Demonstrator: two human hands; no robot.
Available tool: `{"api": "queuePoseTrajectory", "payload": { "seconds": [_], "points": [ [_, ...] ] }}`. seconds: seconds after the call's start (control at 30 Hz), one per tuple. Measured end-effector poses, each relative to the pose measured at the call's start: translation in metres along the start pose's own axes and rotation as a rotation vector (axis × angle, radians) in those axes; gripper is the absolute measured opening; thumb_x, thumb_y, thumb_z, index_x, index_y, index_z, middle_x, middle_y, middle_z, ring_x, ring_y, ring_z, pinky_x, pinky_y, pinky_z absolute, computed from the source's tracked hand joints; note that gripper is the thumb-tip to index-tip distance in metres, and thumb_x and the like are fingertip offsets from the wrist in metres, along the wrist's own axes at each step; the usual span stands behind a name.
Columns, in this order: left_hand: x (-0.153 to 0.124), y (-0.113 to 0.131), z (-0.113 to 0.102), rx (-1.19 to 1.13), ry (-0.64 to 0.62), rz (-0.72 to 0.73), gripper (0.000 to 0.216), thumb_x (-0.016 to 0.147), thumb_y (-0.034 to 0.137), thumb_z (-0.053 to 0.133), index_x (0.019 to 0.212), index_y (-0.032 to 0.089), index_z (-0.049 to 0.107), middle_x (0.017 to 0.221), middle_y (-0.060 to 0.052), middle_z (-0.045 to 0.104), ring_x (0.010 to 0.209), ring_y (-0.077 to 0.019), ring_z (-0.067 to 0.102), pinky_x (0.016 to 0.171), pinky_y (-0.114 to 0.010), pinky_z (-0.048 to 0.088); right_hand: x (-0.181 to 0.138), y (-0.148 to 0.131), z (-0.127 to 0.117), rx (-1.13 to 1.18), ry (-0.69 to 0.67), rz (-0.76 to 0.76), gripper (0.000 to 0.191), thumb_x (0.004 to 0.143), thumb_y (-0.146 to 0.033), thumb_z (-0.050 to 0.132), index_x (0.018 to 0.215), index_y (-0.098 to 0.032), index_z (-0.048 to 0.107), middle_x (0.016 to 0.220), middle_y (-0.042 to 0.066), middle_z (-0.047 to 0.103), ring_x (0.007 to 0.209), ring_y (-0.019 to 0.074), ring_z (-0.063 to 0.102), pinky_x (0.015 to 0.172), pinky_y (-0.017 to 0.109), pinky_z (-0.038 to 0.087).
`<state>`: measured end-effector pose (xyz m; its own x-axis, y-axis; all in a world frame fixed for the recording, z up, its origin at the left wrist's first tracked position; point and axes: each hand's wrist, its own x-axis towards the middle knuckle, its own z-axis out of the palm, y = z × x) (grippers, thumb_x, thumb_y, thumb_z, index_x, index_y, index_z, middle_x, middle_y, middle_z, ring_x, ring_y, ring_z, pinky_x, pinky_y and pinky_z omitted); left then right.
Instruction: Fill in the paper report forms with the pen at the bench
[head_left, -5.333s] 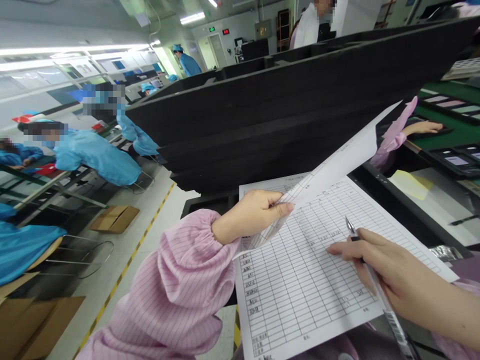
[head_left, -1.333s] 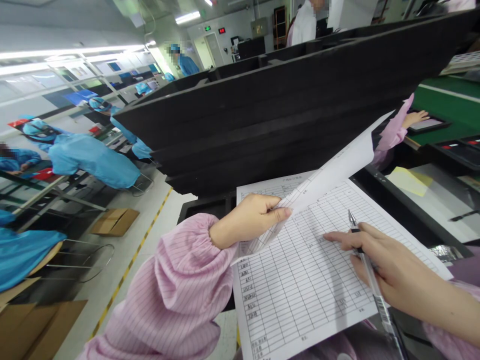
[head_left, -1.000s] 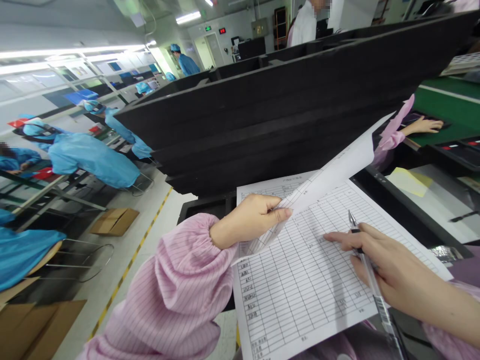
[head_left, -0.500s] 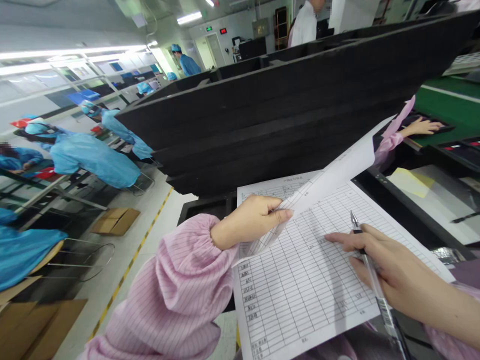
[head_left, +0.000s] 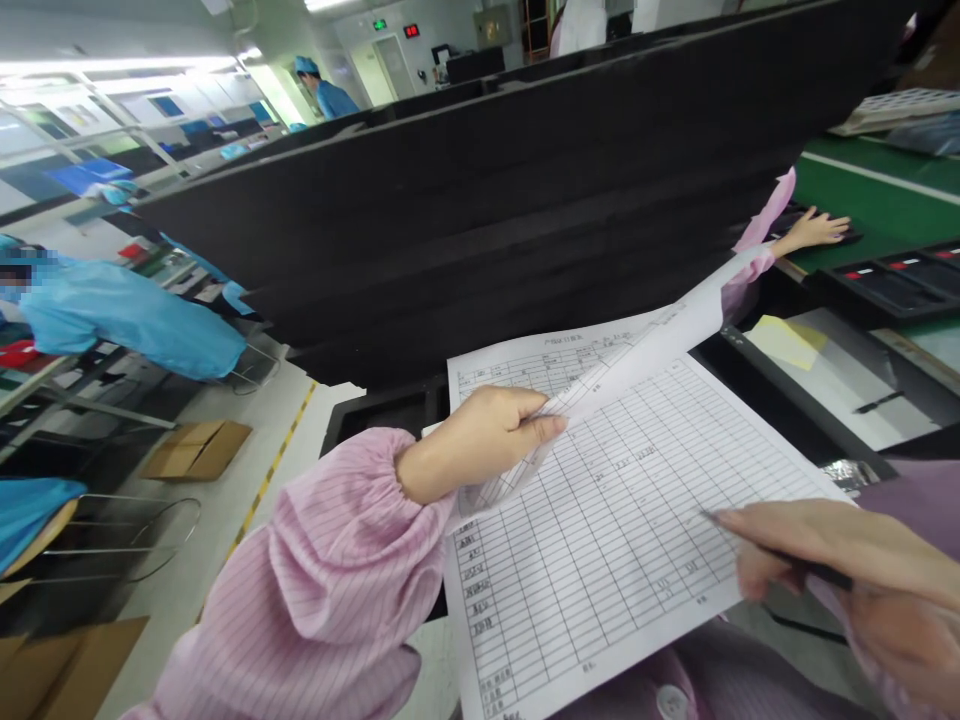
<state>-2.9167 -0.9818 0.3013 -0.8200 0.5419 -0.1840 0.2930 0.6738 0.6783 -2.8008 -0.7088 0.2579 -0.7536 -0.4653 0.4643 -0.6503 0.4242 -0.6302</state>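
My left hand (head_left: 491, 440) pinches the edge of a lifted paper sheet (head_left: 656, 345) between thumb and fingers, and the sheet curls up and to the right. Beneath it lies a printed form (head_left: 585, 570) with a grid of rows and columns, a few cells bearing handwriting. At the form's right side, my right hand (head_left: 832, 550) is closed around a pen (head_left: 823, 572). The pen's tip is just over the grid, and whether it touches the paper I cannot tell. Motion blurs the right hand's lower fingers.
A stack of black trays (head_left: 480, 230) rises behind the papers. At right, another person's hand (head_left: 817, 230) rests by a green work surface (head_left: 885, 190). Papers with a yellow note (head_left: 787, 342) lie nearby. Blue-clad workers and a cardboard box (head_left: 196, 450) are to the left.
My right hand has moved down and right, turning the pen from upright to nearly flat with its tip toward the form. The left hand still holds the lifted sheet. The view has shifted slightly.
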Motion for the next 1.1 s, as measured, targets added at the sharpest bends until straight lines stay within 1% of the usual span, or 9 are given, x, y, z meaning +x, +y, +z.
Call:
{"api": "queuePoseTrajectory", "payload": {
  "seconds": [0.07,0.17,0.23,0.3,0.4,0.47,0.63,0.7,1.1],
  "points": [
    [0.0,0.0,0.001,0.021,0.004,0.015,0.042,0.083,0.04,0.051,0.051,0.02,0.032,0.052,0.006,0.036,0.051,-0.0093,0.037,0.053,-0.026,0.031,-0.006,0.0,0.002,-0.13,0.0,-0.034,0.042,0.103,-0.041,0.023,0.131,-0.032,0.052,0.076,0.0,0.069,0.072,0.0124,0.068,0.071,0.019,0.056],
    [0.001,0.0,0.003,0.042,-0.002,0.028,0.041,0.083,0.041,0.05,0.052,0.02,0.034,0.053,0.005,0.04,0.052,-0.0098,0.04,0.054,-0.026,0.033,-0.005,-0.006,0.006,-0.278,0.048,-0.056,0.027,0.099,-0.024,0.037,0.117,-0.028,0.058,0.082,0.0,0.071,0.078,0.014,0.069,0.07,0.019,0.057],
    [0.001,0.0,0.004,0.05,-0.006,0.032,0.04,0.083,0.041,0.049,0.052,0.02,0.035,0.054,0.005,0.042,0.053,-0.0097,0.041,0.054,-0.026,0.034,0.0,-0.011,0.008,-0.276,0.055,-0.054,0.02,0.095,-0.017,0.041,0.104,-0.026,0.057,0.082,0.001,0.071,0.075,0.014,0.068,0.064,0.019,0.057],
    [0.002,0.0,0.004,0.056,-0.007,0.034,0.039,0.083,0.04,0.049,0.053,0.02,0.035,0.055,0.004,0.043,0.053,-0.0098,0.042,0.053,-0.025,0.035,0.006,-0.015,0.009,-0.206,0.016,-0.074,0.015,0.095,-0.017,0.041,0.093,-0.024,0.054,0.076,0.001,0.067,0.068,0.012,0.066,0.057,0.018,0.055],
    [0.002,-0.002,0.005,0.061,-0.008,0.038,0.039,0.083,0.041,0.047,0.053,0.02,0.034,0.055,0.004,0.042,0.052,-0.0098,0.042,0.052,-0.025,0.034,0.011,-0.016,0.012,-0.131,-0.04,-0.074,0.018,0.099,-0.022,0.04,0.083,-0.023,0.047,0.062,-0.004,0.058,0.054,0.007,0.059,0.048,0.015,0.049],
    [0.002,-0.003,0.006,0.062,-0.009,0.038,0.04,0.083,0.043,0.047,0.053,0.02,0.033,0.054,0.004,0.041,0.052,-0.0097,0.041,0.051,-0.025,0.034,0.011,-0.014,0.016,-0.137,-0.028,-0.055,0.019,0.099,-0.023,0.041,0.08,-0.022,0.044,0.058,-0.006,0.055,0.049,0.0051,0.055,0.046,0.014,0.046],
    [0.002,-0.005,0.006,0.062,-0.01,0.036,0.041,0.083,0.046,0.046,0.053,0.021,0.032,0.054,0.004,0.04,0.051,-0.0097,0.04,0.049,-0.025,0.033,0.011,-0.014,0.023,-0.15,0.041,-0.057,0.026,0.091,-0.007,0.042,0.072,-0.021,0.034,0.054,-0.008,0.05,0.043,0.0029,0.048,0.044,0.013,0.041],
    [0.002,-0.005,0.006,0.064,-0.011,0.033,0.041,0.083,0.046,0.046,0.054,0.021,0.033,0.055,0.004,0.041,0.052,-0.0099,0.041,0.05,-0.024,0.034,0.011,-0.015,0.023,-0.163,0.059,-0.045,0.027,0.089,-0.005,0.042,0.071,-0.022,0.032,0.052,-0.008,0.048,0.042,0.0031,0.046,0.042,0.013,0.039],
    [0.002,-0.004,0.006,0.078,-0.014,0.033,0.04,0.083,0.045,0.045,0.053,0.021,0.033,0.055,0.004,0.041,0.052,-0.0098,0.04,0.049,-0.024,0.033,0.006,-0.014,0.025,-0.187,0.06,-0.052,0.028,0.086,-0.001,0.044,0.072,-0.023,0.032,0.054,-0.008,0.049,0.042,0.0051,0.046,0.042,0.016,0.039]
  ]
}}
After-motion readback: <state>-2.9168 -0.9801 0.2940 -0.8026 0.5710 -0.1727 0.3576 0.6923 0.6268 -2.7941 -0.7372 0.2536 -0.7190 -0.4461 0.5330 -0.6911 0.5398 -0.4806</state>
